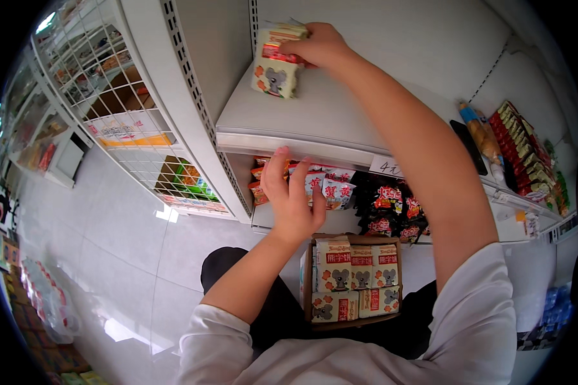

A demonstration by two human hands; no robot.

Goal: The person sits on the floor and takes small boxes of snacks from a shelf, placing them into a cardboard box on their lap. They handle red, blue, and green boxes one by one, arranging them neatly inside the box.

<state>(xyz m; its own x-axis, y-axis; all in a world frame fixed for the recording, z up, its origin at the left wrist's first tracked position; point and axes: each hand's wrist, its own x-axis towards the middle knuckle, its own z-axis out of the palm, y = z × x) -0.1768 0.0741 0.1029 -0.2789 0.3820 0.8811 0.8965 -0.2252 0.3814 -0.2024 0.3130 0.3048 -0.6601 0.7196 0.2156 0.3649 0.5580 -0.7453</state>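
Note:
My right hand (320,45) grips a cream snack packet (275,72) with a red band and a grey mouse picture. It holds the packet upright over the left end of a white metal shelf (318,113), close to the side panel; whether its base touches the shelf is unclear. My left hand (293,195) has its fingers spread and holds nothing, close to the shelf's front edge, over the lower shelf's packets. Between my legs stands an open cardboard box (399,288) filled with several similar cream packets (337,269).
On the lower shelf lie white packets (338,192) and black packets (385,199). To the right are a dark phone-like object (468,147), bagged bread (479,132) and a row of red packets (515,144). A white wire-mesh panel (120,91) borders the left side.

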